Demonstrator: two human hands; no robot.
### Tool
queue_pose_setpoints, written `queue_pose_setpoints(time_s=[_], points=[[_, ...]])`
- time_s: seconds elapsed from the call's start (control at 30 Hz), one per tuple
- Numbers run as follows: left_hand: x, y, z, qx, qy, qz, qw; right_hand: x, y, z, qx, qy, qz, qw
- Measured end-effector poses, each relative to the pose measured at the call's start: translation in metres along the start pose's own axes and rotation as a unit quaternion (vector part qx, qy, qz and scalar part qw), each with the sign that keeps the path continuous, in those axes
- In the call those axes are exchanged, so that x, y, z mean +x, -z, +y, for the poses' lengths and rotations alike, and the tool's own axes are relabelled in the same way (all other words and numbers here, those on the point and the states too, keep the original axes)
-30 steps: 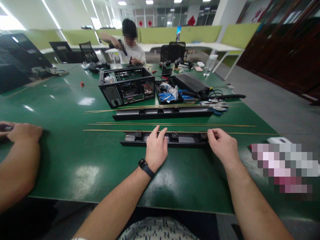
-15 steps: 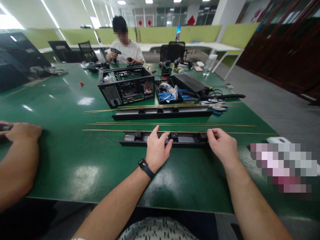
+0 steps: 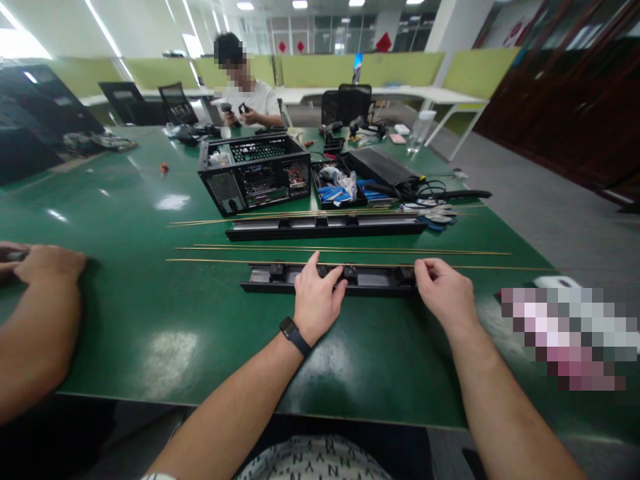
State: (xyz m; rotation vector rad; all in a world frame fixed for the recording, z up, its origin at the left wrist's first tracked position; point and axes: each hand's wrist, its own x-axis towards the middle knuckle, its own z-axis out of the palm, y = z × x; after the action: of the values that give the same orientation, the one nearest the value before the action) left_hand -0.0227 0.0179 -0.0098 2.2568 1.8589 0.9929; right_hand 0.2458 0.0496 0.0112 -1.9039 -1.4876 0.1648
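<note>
A long black rail (image 3: 273, 279) with several small black clips lies across the green table (image 3: 150, 307) in front of me. My left hand (image 3: 314, 297), with a dark watch on the wrist, rests on the rail's middle, its fingers curled over one clip. My right hand (image 3: 444, 288) is closed in a pinch on the rail's right end. A thin brass rod (image 3: 220, 261) runs along the rail's far edge, just past my fingertips. Two more brass rods (image 3: 400, 251) lie a little farther back.
A second black rail (image 3: 325, 227) lies behind, then an open black computer case (image 3: 255, 170), a tray with blue-white gloves (image 3: 337, 185) and cables. Another person's forearm (image 3: 37, 313) rests at the left edge. A person (image 3: 247, 93) sits across the table holding a tool.
My left fingers went from stretched out to curled over the rail's middle clip. My right hand stayed put. The person across lowered the tool and shifted left.
</note>
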Motion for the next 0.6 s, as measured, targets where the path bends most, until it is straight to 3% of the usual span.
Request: queue_pose_setpoints(time_s=[0.6], points=[[0.000,-0.001,0.000,-0.005,0.006,0.001,1.000,0.006,-0.001,0.011,-0.015,-0.022,-0.005,1.000]])
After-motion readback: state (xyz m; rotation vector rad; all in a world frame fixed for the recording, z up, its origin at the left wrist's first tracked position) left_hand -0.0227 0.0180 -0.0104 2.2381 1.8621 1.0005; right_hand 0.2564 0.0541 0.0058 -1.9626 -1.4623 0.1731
